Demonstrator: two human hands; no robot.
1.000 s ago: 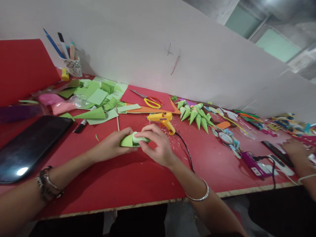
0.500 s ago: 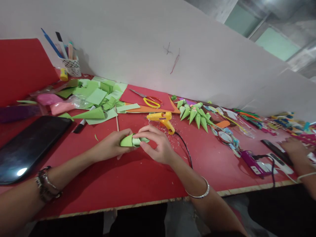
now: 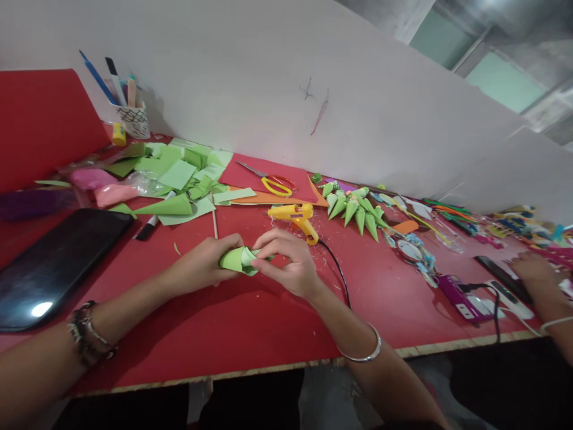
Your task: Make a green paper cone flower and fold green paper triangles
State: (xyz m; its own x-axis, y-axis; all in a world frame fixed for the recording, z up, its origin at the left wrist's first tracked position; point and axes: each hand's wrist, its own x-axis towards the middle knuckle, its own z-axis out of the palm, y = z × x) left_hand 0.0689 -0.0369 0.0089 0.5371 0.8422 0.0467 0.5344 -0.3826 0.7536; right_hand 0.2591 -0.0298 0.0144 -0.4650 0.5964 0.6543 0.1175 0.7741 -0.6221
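A rolled piece of light green paper [image 3: 232,260] is held between my two hands above the red table. My left hand [image 3: 203,263] is closed around its left end. With thumb and fingers, my right hand [image 3: 289,263] pinches the curled inner part at the right end. A thin wooden stick [image 3: 214,221] lies by my left hand, partly hidden beneath it. Just beyond my right hand lies a yellow glue gun [image 3: 293,216] with a black cord. Farther right sits a cluster of green paper cones [image 3: 358,214].
Green paper scraps [image 3: 179,173] and a marker [image 3: 150,226] lie at the back left, near a large black phone-like slab [image 3: 58,263]. Yellow-handled scissors [image 3: 275,186] rest on red paper. At the right are a purple power strip [image 3: 461,297] and another person's hand [image 3: 535,272].
My right fingers have shifted slightly on the green paper, and its open end now looks wider. The view has moved a little; the other things stay put.
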